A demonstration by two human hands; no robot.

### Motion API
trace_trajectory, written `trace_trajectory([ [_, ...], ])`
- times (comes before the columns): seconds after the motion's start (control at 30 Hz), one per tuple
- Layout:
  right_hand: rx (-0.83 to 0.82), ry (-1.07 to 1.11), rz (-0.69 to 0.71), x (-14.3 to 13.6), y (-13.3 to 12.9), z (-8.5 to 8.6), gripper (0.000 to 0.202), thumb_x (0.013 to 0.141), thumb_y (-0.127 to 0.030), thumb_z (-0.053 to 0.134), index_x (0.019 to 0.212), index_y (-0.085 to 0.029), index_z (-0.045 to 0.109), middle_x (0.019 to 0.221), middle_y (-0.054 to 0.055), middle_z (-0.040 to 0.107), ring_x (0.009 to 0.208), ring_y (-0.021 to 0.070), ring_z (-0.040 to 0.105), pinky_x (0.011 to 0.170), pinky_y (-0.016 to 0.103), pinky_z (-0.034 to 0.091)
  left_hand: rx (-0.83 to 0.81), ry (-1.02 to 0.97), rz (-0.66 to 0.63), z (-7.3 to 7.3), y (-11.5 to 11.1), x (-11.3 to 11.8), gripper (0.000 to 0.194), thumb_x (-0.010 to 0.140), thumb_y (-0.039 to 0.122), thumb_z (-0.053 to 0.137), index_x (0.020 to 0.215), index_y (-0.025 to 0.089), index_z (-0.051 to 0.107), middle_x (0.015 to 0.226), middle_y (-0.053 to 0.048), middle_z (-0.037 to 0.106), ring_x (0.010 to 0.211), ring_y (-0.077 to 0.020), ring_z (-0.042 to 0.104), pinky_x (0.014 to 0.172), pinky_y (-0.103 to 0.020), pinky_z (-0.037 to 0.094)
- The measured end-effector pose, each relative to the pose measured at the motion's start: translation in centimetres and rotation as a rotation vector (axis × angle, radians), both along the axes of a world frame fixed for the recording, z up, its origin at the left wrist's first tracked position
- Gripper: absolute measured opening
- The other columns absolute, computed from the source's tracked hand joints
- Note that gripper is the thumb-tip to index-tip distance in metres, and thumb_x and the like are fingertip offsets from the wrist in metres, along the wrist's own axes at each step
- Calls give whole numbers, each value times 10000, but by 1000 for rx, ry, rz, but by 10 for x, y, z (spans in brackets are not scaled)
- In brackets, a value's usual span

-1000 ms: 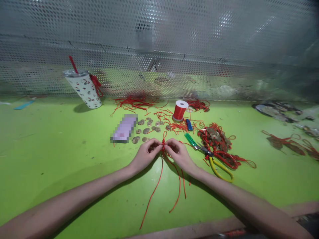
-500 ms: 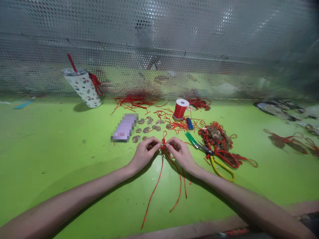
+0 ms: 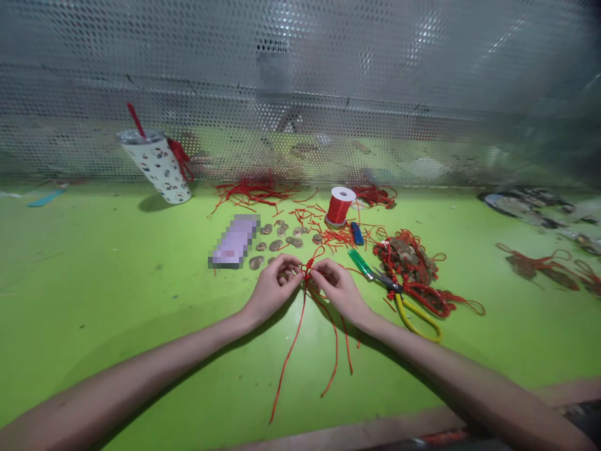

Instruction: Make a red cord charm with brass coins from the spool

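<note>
A knotted red cord [image 3: 310,262] with a small loop at its top is pinched between my two hands over the green table. My left hand [image 3: 277,283] grips it from the left with thumb and forefinger. From the right, my right hand [image 3: 339,285] pinches the same knot with its fingertips. Loose cord ends trail down toward the table's front edge. Just beyond the hands lie several round coins [image 3: 277,245]. To the right, scissors [image 3: 399,289] with red and yellow handles touch a pile of coins tied with red cord [image 3: 407,258].
A spool of red cord [image 3: 340,208] stands among cut cord scraps, with a blue lighter [image 3: 357,233] beside it. A patterned tumbler [image 3: 162,168] with a straw is at the back left. The blurred purple item [image 3: 236,241] lies left of the coins. Perforated metal mesh [image 3: 211,113] rises behind.
The knot's top loop has tipped over to the right, and the knot sits slightly lower between my fingers. The longest trailing end has shifted a little rightward and up.
</note>
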State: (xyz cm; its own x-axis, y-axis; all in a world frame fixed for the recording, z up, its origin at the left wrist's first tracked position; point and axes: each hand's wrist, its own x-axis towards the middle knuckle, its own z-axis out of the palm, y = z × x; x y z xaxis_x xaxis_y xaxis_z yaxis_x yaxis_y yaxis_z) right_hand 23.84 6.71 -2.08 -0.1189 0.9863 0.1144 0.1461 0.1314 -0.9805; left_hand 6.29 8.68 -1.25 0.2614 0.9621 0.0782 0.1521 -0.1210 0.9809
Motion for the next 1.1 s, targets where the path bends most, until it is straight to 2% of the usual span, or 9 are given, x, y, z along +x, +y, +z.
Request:
trace_trajectory([
  [0.23, -7, 21, 29, -2, 0, 1, 201, 892, -400, 650, 907, -204, 606, 876, 27, 652, 784, 174, 612, 745, 327, 492, 15, 27, -14, 0, 0, 0, 186, 824, 281, 670, 956, 167, 608, 871, -22, 629, 693, -133, 561, 612, -249, 446],
  [0.33, -19, -7, 20, -5, 0, 2, 231, 855, -407, 691, 920, -201, 610, 891, 36, 669, 780, 179, 625, 735, 329, 498, 28, 22, -25, 0, 0, 0, 178, 817, 263, 664, 959, 173, 606, 875, -20, 633, 677, -127, 556, 591, -241, 433],
  [0.47, 4, -54, -15, -5, 1, 2, 217, 863, -404, 657, 875, -197, 595, 836, 26, 652, 718, 169, 602, 673, 309, 477, 63, 52, -18, 4, -2, 0, 162, 818, 244, 644, 960, 176, 605, 843, -5, 620, 631, -114, 522, 554, -228, 399],
  [0.6, 24, -91, -38, -4, 1, 2, 189, 859, -378, 631, 827, -206, 560, 766, 5, 612, 648, 155, 557, 608, 295, 441, 147, 96, 44, 5, -5, 1, 119, 823, 225, 630, 927, 182, 591, 850, -1, 620, 603, -106, 502, 542, -229, 392],
  [0.73, 14, -121, -61, -4, 1, 2, 182, 857, -363, 628, 806, -201, 562, 753, 15, 624, 663, 163, 568, 620, 305, 445, 252, 170, 157, 2, -6, 0, 77, 832, 195, 618, 891, 195, 569, 844, 6, 625, 603, -109, 494, 589, -243, 415],
  [0.87, 9, -111, -67, -4, 1, 2, 196, 850, -375, 631, 800, -203, 552, 739, 16, 627, 649, 163, 558, 605, 306, 431, 331, 218, 170, 3, -9, -1, 57, 842, 192, 614, 893, 199, 591, 854, -1, 640, 655, -125, 514, 651, -265, 431],
  [0.97, 18, -148, -73, -2, 1, 3, 208, 851, -379, 617, 775, -210, 522, 684, -7, 578, 607, 154, 513, 569, 298, 390, 222, 82, 138, 5, -9, 1, 69, 825, 221, 633, 875, 195, 592, 851, -7, 622, 703, -137, 533, 672, -269, 439],
  [1.1, 17, -181, -70, 0, 2, 4, 222, 857, -381, 596, 751, -219, 489, 654, -21, 530, 593, 150, 478, 554, 292, 358, -104, -195, 146, 6, -6, 4, 166, 737, 235, 690, 839, 183, 570, 804, 0, 585, 726, -137, 546, 652, -252, 435],
])
